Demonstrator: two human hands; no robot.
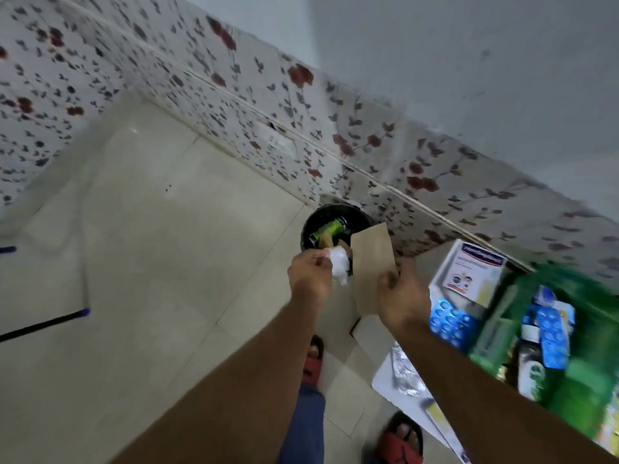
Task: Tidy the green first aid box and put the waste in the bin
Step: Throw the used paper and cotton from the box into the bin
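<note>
A black round bin (313, 221) stands on the floor against the flowered wall, with a green can and brown scraps inside. Over its near rim my left hand (310, 274) pinches a crumpled white wad (339, 264). To its right, my right hand (403, 298) holds a flat brown paper envelope (371, 262) upright, partly covering the bin. The green first aid box (582, 390) lies open at the right on a table, holding blue blister packs and bottles.
A white carton (470, 272) and a blue blister pack (450, 321) lie left of the box. Clear wrappers (407, 371) sit at the table's front edge. A dark stick with a blue tip (43, 324) lies on the tiled floor at left. My feet in red sandals stand below.
</note>
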